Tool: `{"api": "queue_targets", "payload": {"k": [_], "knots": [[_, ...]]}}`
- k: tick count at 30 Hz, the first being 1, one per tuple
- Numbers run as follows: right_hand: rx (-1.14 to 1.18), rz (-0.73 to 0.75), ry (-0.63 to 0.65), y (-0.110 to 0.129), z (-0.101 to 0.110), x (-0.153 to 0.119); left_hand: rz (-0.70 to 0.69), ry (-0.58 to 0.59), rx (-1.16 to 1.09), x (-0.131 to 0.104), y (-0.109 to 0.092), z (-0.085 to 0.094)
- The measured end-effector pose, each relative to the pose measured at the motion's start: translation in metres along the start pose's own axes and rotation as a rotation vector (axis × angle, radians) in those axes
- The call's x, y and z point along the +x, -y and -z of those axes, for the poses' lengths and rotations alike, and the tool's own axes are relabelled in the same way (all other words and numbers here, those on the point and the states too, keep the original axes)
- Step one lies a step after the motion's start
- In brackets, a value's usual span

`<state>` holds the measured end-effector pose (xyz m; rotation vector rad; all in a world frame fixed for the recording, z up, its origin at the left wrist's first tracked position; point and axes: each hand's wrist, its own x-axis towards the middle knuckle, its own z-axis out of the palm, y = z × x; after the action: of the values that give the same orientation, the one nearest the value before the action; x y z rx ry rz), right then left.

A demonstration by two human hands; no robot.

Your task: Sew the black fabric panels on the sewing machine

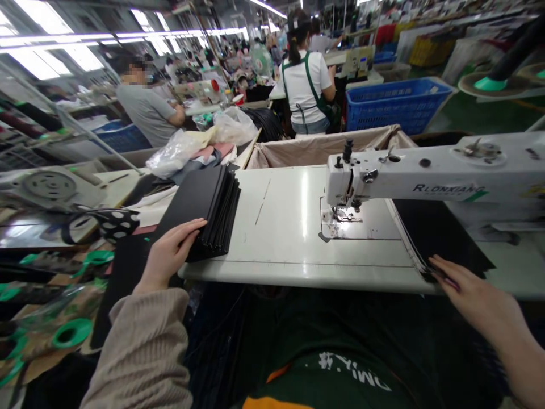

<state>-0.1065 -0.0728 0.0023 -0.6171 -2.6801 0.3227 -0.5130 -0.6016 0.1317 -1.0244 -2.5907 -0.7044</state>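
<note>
My left hand (174,250) rests at the near edge of a thick stack of black panels (198,199) on the left of the white table, its thumb and fingers pinching the stack's front corner. On the right, my right hand (464,289) is closed at the near corner of a second pile of black pieces (434,233) with pale edges; a small dark tool (447,278) shows between its fingers. That pile lies partly under the arm of a white sewing machine (383,176), whose lit needle area (344,216) stands between both hands.
A cloth-lined bin (319,150) borders the table's far side. Plastic bags (183,150) and fabric lie at back left, green-ended thread cones (72,332) at lower left. Beyond are a blue crate (395,102), a person in a green apron (304,85) and a person in grey (145,105).
</note>
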Motion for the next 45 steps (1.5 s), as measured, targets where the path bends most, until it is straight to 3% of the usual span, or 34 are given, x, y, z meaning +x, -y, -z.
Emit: {"api": "queue_targets", "payload": {"k": [3,6,8,10,11,13,16,18,20,22,24,27,31,36,45], "knots": [[-0.148,0.030,0.064,0.000,0.007,0.003,-0.015,-0.027,-0.007,-0.004,-0.004,0.000],[-0.197,0.033,-0.010,0.007,0.019,0.009,-0.013,-0.044,0.049,-0.004,-0.012,0.002],[-0.164,0.048,-0.070,0.023,0.029,0.012,-0.024,-0.118,0.066,-0.002,-0.023,-0.004],[-0.048,0.125,-0.042,0.053,0.037,0.016,-0.062,-0.178,0.010,0.003,-0.046,-0.020],[0.006,0.174,0.007,0.073,0.039,0.018,-0.094,-0.172,-0.050,0.005,-0.063,-0.033],[0.097,0.272,0.190,0.119,0.037,0.020,-0.216,-0.051,-0.212,0.011,-0.107,-0.068],[0.258,0.408,0.422,0.187,0.024,0.021,-0.458,0.296,-0.400,0.018,-0.181,-0.140],[0.386,0.477,0.516,0.216,0.012,0.024,-0.582,0.466,-0.397,0.018,-0.219,-0.188],[0.551,0.532,0.594,0.228,-0.002,0.033,-0.653,0.549,-0.320,0.013,-0.238,-0.224],[0.669,0.515,0.589,0.224,-0.015,0.050,-0.677,0.581,-0.244,0.004,-0.237,-0.242],[0.659,0.415,0.481,0.210,-0.031,0.076,-0.631,0.552,-0.195,-0.007,-0.221,-0.240],[0.421,0.288,0.334,0.187,-0.056,0.119,-0.499,0.489,-0.146,-0.020,-0.189,-0.217],[0.090,0.319,0.320,0.173,-0.079,0.155,-0.426,0.497,-0.127,-0.021,-0.162,-0.192],[-0.036,0.314,0.306,0.157,-0.084,0.149,-0.403,0.503,-0.126,0.007,-0.154,-0.197],[-0.084,0.238,0.282,0.147,-0.087,0.138,-0.456,0.501,-0.112,0.059,-0.173,-0.229]]}}
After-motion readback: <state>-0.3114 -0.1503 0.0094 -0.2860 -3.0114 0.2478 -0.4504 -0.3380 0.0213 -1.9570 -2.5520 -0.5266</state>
